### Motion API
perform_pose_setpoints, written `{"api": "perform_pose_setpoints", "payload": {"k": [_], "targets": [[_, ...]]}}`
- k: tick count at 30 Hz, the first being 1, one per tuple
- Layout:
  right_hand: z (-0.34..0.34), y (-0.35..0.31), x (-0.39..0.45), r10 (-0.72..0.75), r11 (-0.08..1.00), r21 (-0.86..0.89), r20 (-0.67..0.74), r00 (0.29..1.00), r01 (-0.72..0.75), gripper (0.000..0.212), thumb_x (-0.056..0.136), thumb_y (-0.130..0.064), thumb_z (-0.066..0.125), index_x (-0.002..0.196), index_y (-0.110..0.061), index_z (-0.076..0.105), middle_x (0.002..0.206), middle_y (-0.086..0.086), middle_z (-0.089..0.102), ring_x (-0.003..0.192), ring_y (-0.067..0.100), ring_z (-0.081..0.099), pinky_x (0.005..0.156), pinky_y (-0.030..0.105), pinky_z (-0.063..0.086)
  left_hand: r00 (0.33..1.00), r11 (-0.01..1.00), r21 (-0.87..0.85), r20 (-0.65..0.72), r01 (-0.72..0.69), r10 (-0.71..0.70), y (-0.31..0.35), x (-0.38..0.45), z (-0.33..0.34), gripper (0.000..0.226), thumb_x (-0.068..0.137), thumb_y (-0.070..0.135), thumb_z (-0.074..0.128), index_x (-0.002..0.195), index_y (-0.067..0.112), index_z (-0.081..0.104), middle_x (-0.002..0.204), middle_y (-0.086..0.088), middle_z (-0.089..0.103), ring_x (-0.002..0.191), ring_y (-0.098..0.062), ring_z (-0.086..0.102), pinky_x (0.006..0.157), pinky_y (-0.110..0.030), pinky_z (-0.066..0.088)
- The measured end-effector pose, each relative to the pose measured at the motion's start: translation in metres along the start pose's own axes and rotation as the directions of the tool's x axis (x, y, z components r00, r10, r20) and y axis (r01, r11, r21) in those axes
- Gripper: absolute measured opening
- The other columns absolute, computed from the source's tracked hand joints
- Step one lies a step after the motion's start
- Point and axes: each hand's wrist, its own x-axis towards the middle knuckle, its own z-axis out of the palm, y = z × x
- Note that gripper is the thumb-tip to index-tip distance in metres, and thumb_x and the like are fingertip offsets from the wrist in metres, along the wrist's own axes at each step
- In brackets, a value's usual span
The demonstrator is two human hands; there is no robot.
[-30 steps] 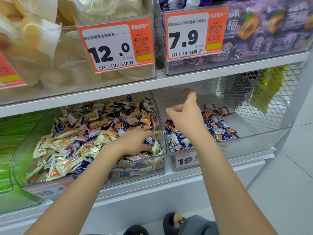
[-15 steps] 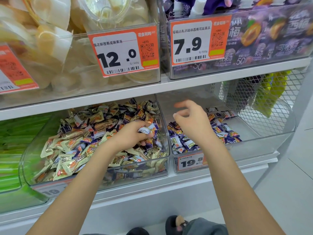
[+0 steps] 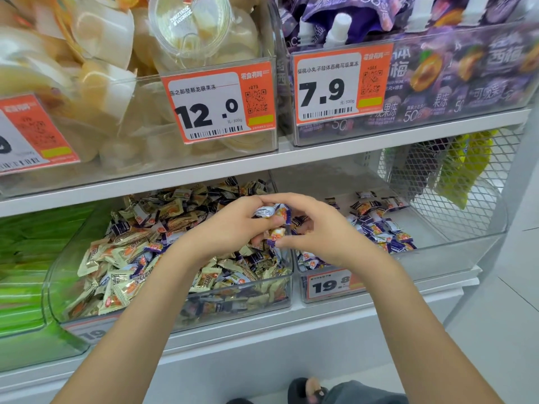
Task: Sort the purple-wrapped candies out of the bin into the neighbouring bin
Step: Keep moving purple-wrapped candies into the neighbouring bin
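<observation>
**Handover above the bin divider**

Both hands have come together since a second ago: the left hand (image 3: 230,228), which was down among the candies, has lifted out with a catch, and the right hand (image 3: 318,231) has drawn back from the neighbouring bin (image 3: 455,243) to meet it. They now meet just above the wall that parts the mixed bin (image 3: 175,304) from its neighbour, and that wall serves as the landmark.

The main risk, as I judge it, is a dropped piece. Several small, slippery wrappers pass between two hands directly over the wall, so one could slide back to the left of it into the mixed pile, undoing the sort. A gold-wrapped candy could also ride along unnoticed in the bunch.

The left fingers (image 3: 256,205) are curled tightly around a cluster of purple-wrapped candies (image 3: 272,212), held just left of the wall. The right fingers (image 3: 287,243) are bent and nearly closed, pinching a candy at the lower edge of that cluster, with the thumb arched over the top. Right of the wall, sorted purple candies already lie in a loose heap (image 3: 379,228); many remain left of it.
</observation>
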Motion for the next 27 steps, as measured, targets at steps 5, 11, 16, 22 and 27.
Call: {"api": "perform_pose_setpoints", "payload": {"k": [5,11,16,22,27], "targets": [[-0.032,0.012,-0.017,-0.001,0.962,0.267,-0.169,0.986,0.047,0.051,0.077,0.004,0.072,0.109,-0.034,0.066,0.104,-0.012,0.065,0.079,0.017,0.069,0.071,0.023,0.055,0.994,0.989,0.104,0.007,-0.106,0.106,0.038,0.027,0.021,0.020,0.093,0.037,0.056,0.089,0.018,0.056,0.056,0.006,0.054,0.047,-0.008,0.046,0.048,-0.024,0.035],[-0.057,0.053,-0.034,0.286,0.954,-0.027,-0.223,0.932,-0.300,0.064,0.078,0.013,0.065,0.119,-0.035,0.057,0.129,-0.007,0.054,0.100,0.010,0.060,0.080,0.027,0.054,0.987,0.896,0.434,0.158,-0.091,0.024,0.055,0.065,0.054,0.059,0.088,0.038,0.063,0.136,0.012,0.040,0.130,-0.007,0.052,0.114,-0.023,0.051,0.095,-0.034,0.043],[-0.071,0.064,-0.037,0.265,0.930,-0.133,-0.407,0.874,-0.344,0.060,0.082,0.018,0.043,0.100,-0.036,0.063,0.114,-0.006,0.062,0.071,0.007,0.054,0.046,0.012,0.039,0.983,0.914,0.384,-0.071,-0.131,0.171,0.019,0.022,0.036,0.039,0.089,0.036,0.061,0.126,0.035,0.053,0.141,0.008,0.042,0.134,-0.018,0.029,0.111,-0.039,0.022],[-0.048,0.026,-0.022,0.172,0.964,-0.134,-0.345,0.923,-0.230,0.047,0.084,0.011,0.047,0.088,-0.032,0.067,0.098,-0.010,0.068,0.086,-0.001,0.062,0.055,0.004,0.041,0.908,0.986,0.159,-0.418,0.040,0.031,-0.042,-0.059,0.023,0.017,0.088,0.026,0.061,0.093,0.043,0.061,0.105,0.023,0.058,0.098,-0.002,0.055,0.090,-0.027,0.044],[0.010,-0.023,0.003,0.011,0.990,-0.140,-0.171,0.985,-0.035,0.035,0.084,0.001,0.058,0.092,-0.032,0.069,0.090,-0.020,0.065,0.076,-0.005,0.061,0.073,0.010,0.050,0.933,0.974,0.205,-0.359,0.098,-0.019,-0.063,-0.070,0.016,0.018,0.085,0.021,0.068,0.099,0.032,0.068,0.095,0.022,0.062,0.088,0.006,0.055,0.074,-0.009,0.042]]}}
